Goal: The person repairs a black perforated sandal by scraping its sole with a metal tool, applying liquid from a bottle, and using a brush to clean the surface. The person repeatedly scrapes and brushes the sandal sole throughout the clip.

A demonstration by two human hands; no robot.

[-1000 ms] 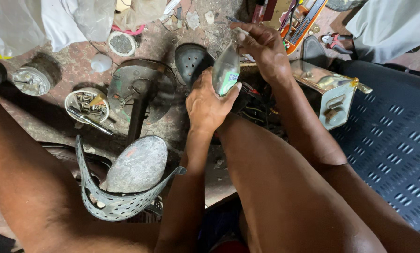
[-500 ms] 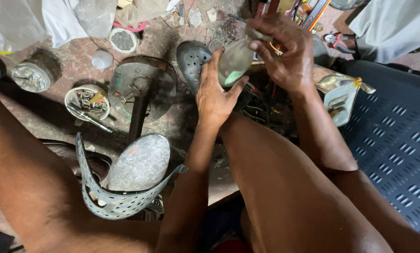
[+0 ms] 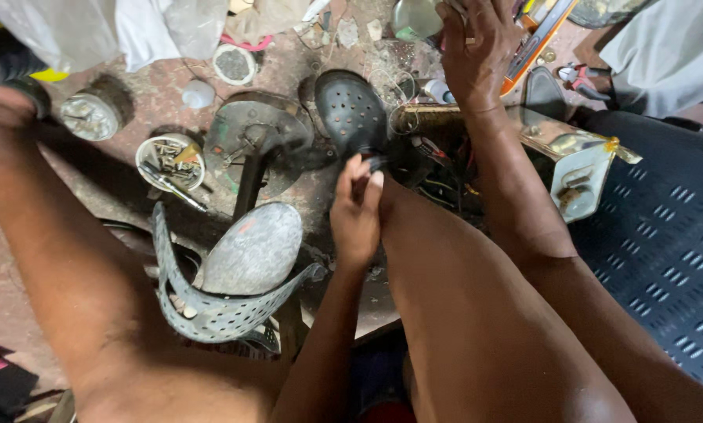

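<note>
Up by the top edge, the right hand (image 3: 477,47) grips a pale rounded glass cover (image 3: 415,17); left hand (image 3: 357,207) sits loosely curled, empty, near the black clog (image 3: 351,110). Looks like mid-inspection, next needs a steady two-hand hold.

Around the metal stand (image 3: 249,157) I count one black clog (image 3: 351,113), two round tins (image 3: 169,160) and one white cap (image 3: 198,94).

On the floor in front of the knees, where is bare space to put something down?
Bare reddish floor lies between the round metal can and the white cap. The dark perforated sheet on the right is also free. Around the black clog and wires, it is crowded.
</note>
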